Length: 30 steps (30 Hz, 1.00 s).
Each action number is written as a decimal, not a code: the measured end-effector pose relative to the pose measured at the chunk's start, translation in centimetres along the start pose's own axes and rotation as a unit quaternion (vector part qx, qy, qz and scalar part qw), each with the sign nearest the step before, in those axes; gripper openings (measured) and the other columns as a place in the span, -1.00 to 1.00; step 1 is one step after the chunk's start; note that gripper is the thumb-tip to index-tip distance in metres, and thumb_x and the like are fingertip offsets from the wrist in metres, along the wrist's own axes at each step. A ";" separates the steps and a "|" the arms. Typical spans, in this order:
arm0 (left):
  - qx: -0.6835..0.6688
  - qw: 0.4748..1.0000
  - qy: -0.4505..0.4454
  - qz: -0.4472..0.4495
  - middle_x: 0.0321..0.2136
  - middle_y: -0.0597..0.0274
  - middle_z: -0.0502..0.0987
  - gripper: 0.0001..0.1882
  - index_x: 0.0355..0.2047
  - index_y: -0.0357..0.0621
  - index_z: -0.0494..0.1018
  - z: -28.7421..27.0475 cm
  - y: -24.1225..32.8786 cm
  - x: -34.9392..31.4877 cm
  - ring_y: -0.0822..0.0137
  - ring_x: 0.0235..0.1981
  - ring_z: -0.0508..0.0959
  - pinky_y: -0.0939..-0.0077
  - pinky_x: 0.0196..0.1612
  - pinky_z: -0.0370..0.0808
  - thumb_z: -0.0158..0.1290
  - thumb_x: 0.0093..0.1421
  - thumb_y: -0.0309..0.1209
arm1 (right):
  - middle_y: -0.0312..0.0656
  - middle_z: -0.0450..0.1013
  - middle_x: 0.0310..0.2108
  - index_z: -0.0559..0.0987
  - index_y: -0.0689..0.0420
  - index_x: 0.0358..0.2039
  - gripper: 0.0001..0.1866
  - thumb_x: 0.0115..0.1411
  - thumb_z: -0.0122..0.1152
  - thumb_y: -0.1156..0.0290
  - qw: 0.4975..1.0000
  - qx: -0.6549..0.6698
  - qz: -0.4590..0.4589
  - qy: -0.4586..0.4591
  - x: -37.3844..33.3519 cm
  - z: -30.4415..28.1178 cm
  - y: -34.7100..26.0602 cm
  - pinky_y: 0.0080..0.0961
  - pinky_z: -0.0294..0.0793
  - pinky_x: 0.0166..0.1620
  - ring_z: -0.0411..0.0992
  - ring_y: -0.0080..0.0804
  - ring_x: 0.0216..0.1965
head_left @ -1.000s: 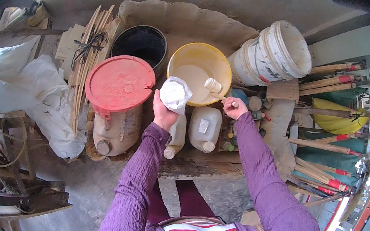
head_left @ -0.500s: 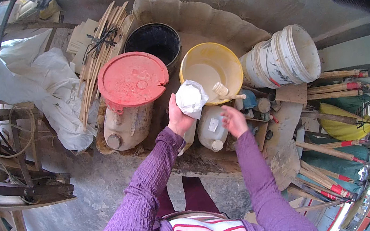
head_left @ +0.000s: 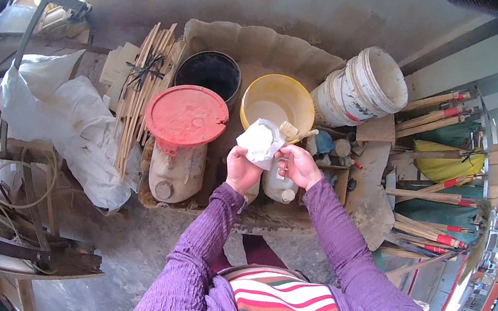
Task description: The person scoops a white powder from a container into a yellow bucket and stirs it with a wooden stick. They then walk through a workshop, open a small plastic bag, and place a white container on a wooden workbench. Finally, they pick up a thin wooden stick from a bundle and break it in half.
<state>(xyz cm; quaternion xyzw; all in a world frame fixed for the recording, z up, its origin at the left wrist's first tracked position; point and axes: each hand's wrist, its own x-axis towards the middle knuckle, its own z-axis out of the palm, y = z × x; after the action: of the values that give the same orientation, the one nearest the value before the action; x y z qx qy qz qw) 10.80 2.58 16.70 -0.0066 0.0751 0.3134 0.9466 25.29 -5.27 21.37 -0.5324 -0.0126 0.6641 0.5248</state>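
Note:
In front of me is a crumpled white packet (head_left: 259,139), thin like plastic or paper. My left hand (head_left: 241,169) grips its left side with the thumb on top. At its right edge, my right hand (head_left: 298,166) pinches the packet between thumb and fingers. What the packet contains cannot be made out. Just beyond it stands a yellow-rimmed bucket (head_left: 299,99) with pale material inside. A pale wooden-handled tool (head_left: 288,129) rests at the bucket's near rim. Below my hands, a translucent jug (head_left: 277,189) with a white cap is partly hidden.
A red lid (head_left: 185,115) covers a container beside a black bucket (head_left: 212,75). Stacked white buckets (head_left: 372,84) lie tilted at right. Bundled wooden sticks (head_left: 142,94) and white sheeting (head_left: 76,125) are left; red-banded sticks (head_left: 435,186) stand right.
My right hand has moved left and up from beside the jug and now pinches the packet's edge. The left hand keeps its hold. The whole view has shifted slightly.

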 end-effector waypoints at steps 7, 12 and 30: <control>0.110 0.994 0.014 -0.012 -0.03 0.20 0.42 -0.43 0.08 -0.16 0.24 -1.0 1.3 -3.5 0.26 -0.03 0.41 0.31 0.08 0.30 0.05 0.12 -0.15 | -0.39 0.40 -0.46 0.43 0.02 -0.30 -0.83 0.20 -0.07 0.25 0.995 0.013 0.067 -0.078 -0.9 2.4 1.4 -0.54 0.29 -0.43 0.24 -0.56 -0.53; 0.104 0.994 -0.015 -0.038 -0.03 0.22 0.42 -0.33 0.08 -0.12 0.25 -1.4 2.6 -5.7 0.31 -0.05 0.42 0.34 0.06 0.32 0.07 0.08 0.03 | -0.37 0.43 -0.41 0.46 0.02 -0.22 -0.75 0.22 -0.03 0.15 0.993 0.030 0.077 -0.086 -1.9 4.6 2.6 -0.53 0.34 -0.40 0.34 -0.54 -0.44; 0.259 0.957 0.108 -0.074 -0.28 0.34 0.48 -0.79 -0.22 -0.11 0.39 -4.4 5.7 -10.9 0.44 -0.24 0.46 0.43 -0.13 0.40 -0.06 0.22 -0.28 | -0.28 0.41 -0.52 0.46 0.10 -0.47 -0.96 0.12 0.08 0.50 0.991 0.120 0.023 -0.055 -1.1 4.1 9.3 -0.56 0.35 -0.49 0.37 -0.48 -0.53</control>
<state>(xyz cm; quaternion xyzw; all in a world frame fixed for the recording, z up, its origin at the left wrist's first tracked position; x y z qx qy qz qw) -1.79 0.44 14.17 0.1994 0.2546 0.2095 0.9228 15.89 -8.01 18.56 -0.4279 0.0505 0.7010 0.5683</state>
